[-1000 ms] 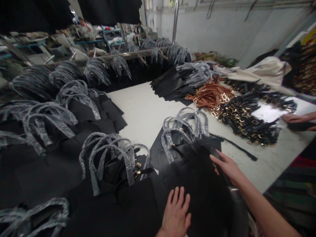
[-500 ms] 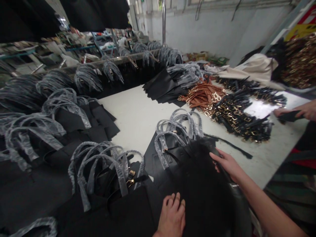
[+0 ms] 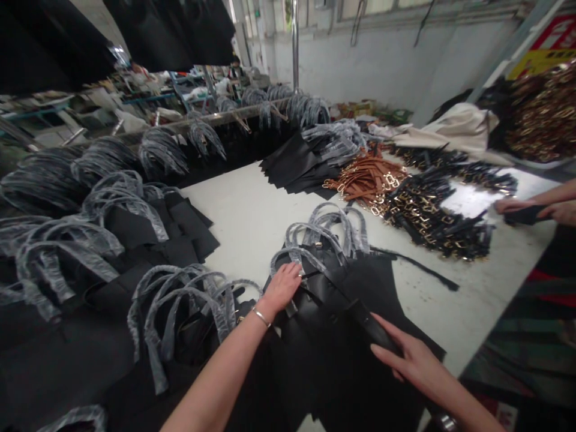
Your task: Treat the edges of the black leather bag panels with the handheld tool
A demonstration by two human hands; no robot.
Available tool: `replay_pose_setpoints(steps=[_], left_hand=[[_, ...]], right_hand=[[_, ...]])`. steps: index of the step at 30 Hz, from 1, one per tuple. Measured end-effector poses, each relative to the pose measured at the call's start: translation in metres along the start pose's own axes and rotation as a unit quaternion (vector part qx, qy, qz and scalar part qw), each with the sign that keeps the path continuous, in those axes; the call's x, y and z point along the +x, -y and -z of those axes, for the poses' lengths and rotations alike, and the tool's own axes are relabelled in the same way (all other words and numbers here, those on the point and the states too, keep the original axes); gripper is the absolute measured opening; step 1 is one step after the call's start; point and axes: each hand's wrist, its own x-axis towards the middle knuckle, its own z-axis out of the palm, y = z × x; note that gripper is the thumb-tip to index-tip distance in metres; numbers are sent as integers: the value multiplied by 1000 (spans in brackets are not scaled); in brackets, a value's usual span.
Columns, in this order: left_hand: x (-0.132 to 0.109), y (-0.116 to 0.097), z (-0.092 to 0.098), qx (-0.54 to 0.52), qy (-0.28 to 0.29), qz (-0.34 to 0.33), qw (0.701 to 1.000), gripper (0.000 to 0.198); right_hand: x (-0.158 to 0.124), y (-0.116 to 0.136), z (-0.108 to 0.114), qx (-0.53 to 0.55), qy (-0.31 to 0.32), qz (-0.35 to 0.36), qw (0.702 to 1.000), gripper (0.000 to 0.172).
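A black leather bag (image 3: pixel 342 288) with plastic-wrapped handles (image 3: pixel 324 231) lies flat on the white table (image 3: pixel 252 210) in front of me. My left hand (image 3: pixel 283 287), with a thin bracelet at the wrist, rests on the bag's top edge, fingers curled over the base of the nearest wrapped handle. My right hand (image 3: pixel 407 360) is at the bag's right side, thumb and fingers closed round a black strap (image 3: pixel 371 324) that lies across the bag.
Stacks of black bags with wrapped handles (image 3: pixel 180 300) fill the left side and the back rail. Brown straps (image 3: pixel 364 180) and black straps with gold buckles (image 3: pixel 432 219) are piled at the right. Another person's hands (image 3: pixel 535 210) hold a dark piece at the far right.
My left hand has left the near edge of the bag and reached forward to the wrapped handle. My right hand has drawn back toward me along the black strap.
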Motion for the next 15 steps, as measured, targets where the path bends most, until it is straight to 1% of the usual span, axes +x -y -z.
replay_pose_setpoints(steps=[2,3,5,6,7,8,9,10,11,12,13,14,15], left_hand=[[-14,3,16,-31,16,-72,997,18],[-23,1,23,-56,26,-94,994,15],[-45,-10,34,-124,45,-105,986,10],[-57,-18,36,-165,51,-92,981,9],[-69,-28,35,-213,55,-61,974,11],[-80,-40,30,-268,55,-9,962,15],[-90,-53,22,-335,49,62,939,19],[-99,-66,12,-411,40,143,900,24],[-106,-79,0,-490,23,222,843,29],[-111,-92,-12,-567,3,285,773,35],[-115,-104,-24,-634,-22,327,701,41],[-118,-115,-35,-685,-52,350,637,46],[-120,-124,-43,-720,-83,360,588,51]], right_hand=[[-8,3,-7,-4,6,5,1000,78],[-12,5,-10,-5,9,9,1000,77],[-17,9,-15,-5,18,21,1000,75],[-19,11,-17,-4,25,26,999,75],[-21,13,-20,-4,31,30,999,75],[-23,16,-22,-5,37,32,999,75],[-25,19,-25,-6,43,33,999,76],[-28,22,-27,-6,50,31,998,77],[-31,25,-30,-4,58,28,998,77],[-35,27,-32,1,69,25,997,78],[-38,30,-35,7,85,21,996,78],[-41,32,-37,16,105,15,994,78],[-44,34,-39,26,128,8,991,78]])
